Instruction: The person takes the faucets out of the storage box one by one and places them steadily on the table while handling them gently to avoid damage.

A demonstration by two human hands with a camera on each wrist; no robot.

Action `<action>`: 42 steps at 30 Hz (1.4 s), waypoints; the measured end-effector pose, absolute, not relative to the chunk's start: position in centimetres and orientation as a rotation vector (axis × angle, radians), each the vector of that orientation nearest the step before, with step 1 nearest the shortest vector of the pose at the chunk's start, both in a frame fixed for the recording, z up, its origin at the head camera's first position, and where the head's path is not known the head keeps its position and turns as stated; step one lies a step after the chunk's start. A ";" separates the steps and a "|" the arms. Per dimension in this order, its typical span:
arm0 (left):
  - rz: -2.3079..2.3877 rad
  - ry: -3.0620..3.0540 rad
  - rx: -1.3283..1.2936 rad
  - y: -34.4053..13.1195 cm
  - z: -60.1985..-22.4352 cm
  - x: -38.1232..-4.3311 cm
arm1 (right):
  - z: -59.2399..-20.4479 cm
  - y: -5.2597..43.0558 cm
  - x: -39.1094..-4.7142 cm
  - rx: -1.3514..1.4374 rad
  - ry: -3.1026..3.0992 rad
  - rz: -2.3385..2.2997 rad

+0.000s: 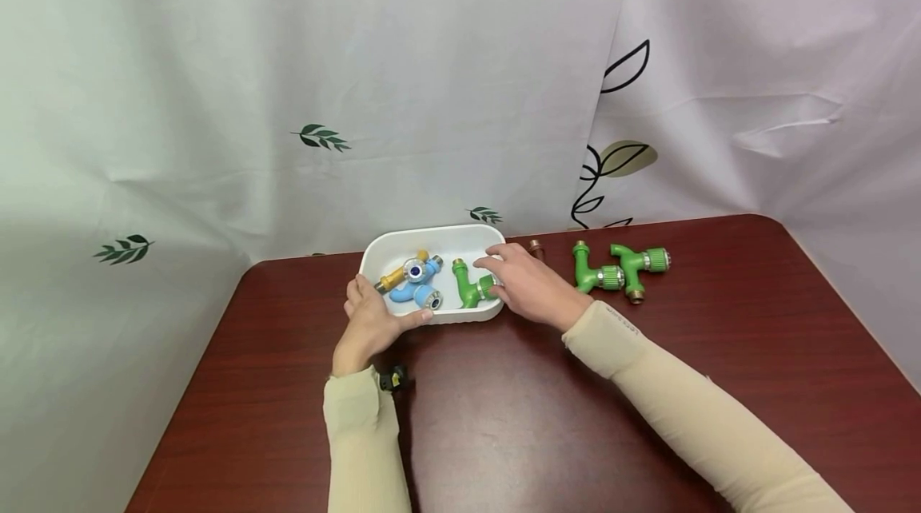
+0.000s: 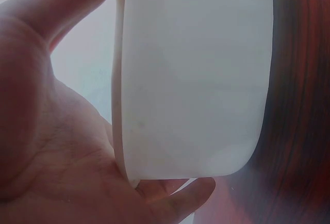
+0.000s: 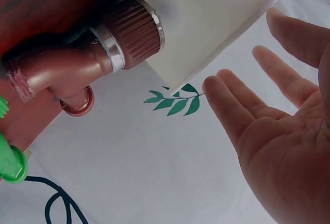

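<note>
My left hand (image 1: 368, 320) grips the left end of a white plastic tray (image 1: 432, 237), its thumb along the front rim and its fingers round the end wall. In the left wrist view the tray's outer wall (image 2: 196, 79) fills the middle. Inside the tray lie a yellow tap (image 1: 392, 280) and a blue tap (image 1: 406, 292), crossing each other, and a green tap (image 1: 466, 289) to their right. My right hand (image 1: 536, 285) hovers over the tray's right end with fingers spread and nothing held; its fingertips overlap the green tap's knob in the head view.
Right of the tray lies a brown tap (image 3: 77, 64), mostly hidden behind my right hand in the head view. Farther right are two green taps, one nearer (image 1: 593, 273) and one beyond it (image 1: 636, 265). A patterned white curtain (image 1: 432, 97) hangs behind the dark red table (image 1: 504, 401).
</note>
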State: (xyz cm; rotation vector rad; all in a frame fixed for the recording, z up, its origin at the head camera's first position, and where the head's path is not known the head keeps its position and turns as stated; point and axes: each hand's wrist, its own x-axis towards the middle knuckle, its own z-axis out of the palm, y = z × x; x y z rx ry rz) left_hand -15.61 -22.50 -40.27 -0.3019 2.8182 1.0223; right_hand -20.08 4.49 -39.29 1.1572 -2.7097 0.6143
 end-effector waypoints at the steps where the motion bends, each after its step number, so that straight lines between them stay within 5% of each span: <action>1: 1.021 2.817 -0.303 -22.5 -40.3 -15.6 | -39.3 4.4 -20.1 1.162 -2.715 0.604; 42: 1.049 2.798 -0.319 -22.4 -40.3 -15.6 | -38.3 0.7 -22.8 1.213 -3.051 0.089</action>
